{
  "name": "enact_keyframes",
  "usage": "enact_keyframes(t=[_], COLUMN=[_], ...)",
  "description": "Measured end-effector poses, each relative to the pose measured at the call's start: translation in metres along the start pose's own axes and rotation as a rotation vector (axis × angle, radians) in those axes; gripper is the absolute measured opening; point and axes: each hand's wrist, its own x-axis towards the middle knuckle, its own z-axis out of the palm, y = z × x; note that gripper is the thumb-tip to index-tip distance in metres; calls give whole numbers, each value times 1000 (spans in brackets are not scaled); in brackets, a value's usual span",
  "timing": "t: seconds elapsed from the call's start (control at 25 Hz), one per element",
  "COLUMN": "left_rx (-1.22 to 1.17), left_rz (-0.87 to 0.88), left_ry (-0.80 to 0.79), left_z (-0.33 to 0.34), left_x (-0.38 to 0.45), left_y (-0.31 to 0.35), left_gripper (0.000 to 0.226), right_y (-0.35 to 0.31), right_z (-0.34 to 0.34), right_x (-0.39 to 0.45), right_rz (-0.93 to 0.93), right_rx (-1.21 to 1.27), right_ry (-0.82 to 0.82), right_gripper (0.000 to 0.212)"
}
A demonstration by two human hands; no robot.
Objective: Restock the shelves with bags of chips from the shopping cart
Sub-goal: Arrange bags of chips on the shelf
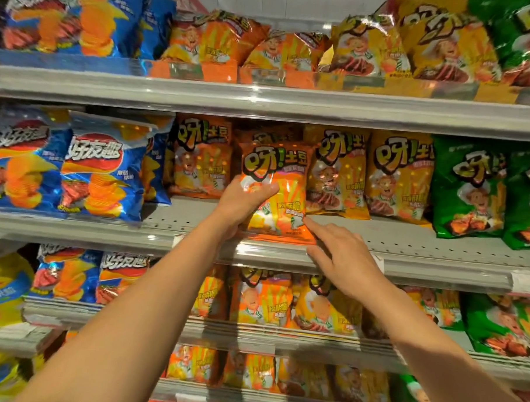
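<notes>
My left hand [242,200] and right hand [340,258] are bare; no gloves, rings, watch or bands show on them; both forearms are uncovered up to the frame's bottom edge, with no sleeve in sight; my fingernails look short and plain.

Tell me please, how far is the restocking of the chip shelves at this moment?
Mostly done, judging by the shelves: rows of blue, orange, yellow and green bags fill every level in view. In hand: the left hand grips an orange chip bag standing at the front edge of the middle shelf, while the right hand touches its lower corner with a fingertip. Left: pushing this bag back into its row. The cart is out of view.
</notes>
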Motion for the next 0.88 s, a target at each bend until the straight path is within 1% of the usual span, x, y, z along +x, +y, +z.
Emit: enact_keyframes(t=[0.08, 0.12, 0.2, 0.24, 0.28, 0.36, 0.48, 0.68, 0.76, 0.88], left_rx=[-9, -5, 51, 78, 83, 62, 45, 59, 77, 175], left_rz=[-12, -19, -25, -21, -18, -14, -19, -29, 38, 198], left_ry=[-47, -50, -22, -13, -11, -10, -15, -11, 28, 145], left_z=[-3, -3, -1, 0, 0, 1, 3, 5, 5, 6], left_x=[2, 2, 1, 0, 0, 0, 4, 6, 2, -17], left_y=[-3, -4, -5, -6, -7, -9, -11, -12, -8, -3], left_gripper=[73, 83, 110, 120, 124, 123, 112, 113, 113, 104], right_y=[2, 3, 4, 3, 2, 0, 0, -3, -1, 3], right_z=[0, 0, 0, 1, 2, 1, -1, -6, -6, -5], right_x=[1, 2, 2, 1, 1, -1, 0, 2, 3, 3], right_rz=[-9, -10, -13, -12, -9, 3, 22, 43, 30, 23], right_rx=[33, 46, 41, 23, 7, -3, -15, -22, 5, 7], right_ry=[15, 22, 31, 29, 25, 13, -13, -73, -71, -77], right_gripper=[53, 51, 47, 46, 45, 46, 48, 48, 47, 48])
